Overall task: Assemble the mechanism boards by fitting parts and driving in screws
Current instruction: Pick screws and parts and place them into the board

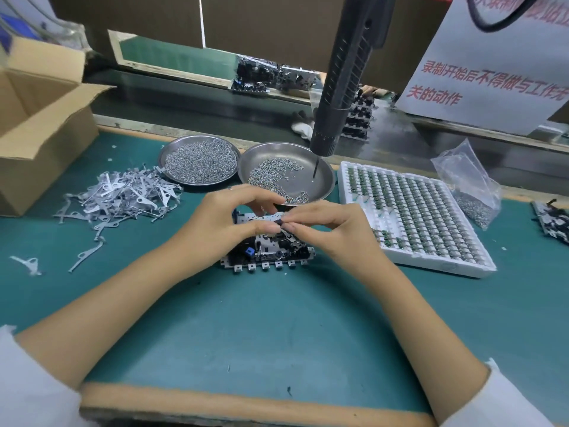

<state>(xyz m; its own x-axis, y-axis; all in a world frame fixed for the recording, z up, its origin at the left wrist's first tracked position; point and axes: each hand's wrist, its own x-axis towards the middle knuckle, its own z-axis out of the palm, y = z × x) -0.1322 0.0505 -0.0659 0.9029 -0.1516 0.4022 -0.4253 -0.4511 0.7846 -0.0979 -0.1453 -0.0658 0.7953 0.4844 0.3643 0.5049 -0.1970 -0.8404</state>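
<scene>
two steel dishes (200,143) (326,186), one cardboard box (46,140), one foam tray (446,266), two hands (224,220) (332,229)

A single head-worn wide-angle view looks forward and down, close over the green tabletop (277,318); far edges apparently bowed.

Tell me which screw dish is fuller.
The left metal dish, beside the pile of grey levers: screws cover its floor. The right dish, under the hanging screwdriver, shows bare metal.

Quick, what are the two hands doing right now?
Left hand: fingers pinch a small dark part above the mechanism board.
Right hand: pinches the same part.
</scene>
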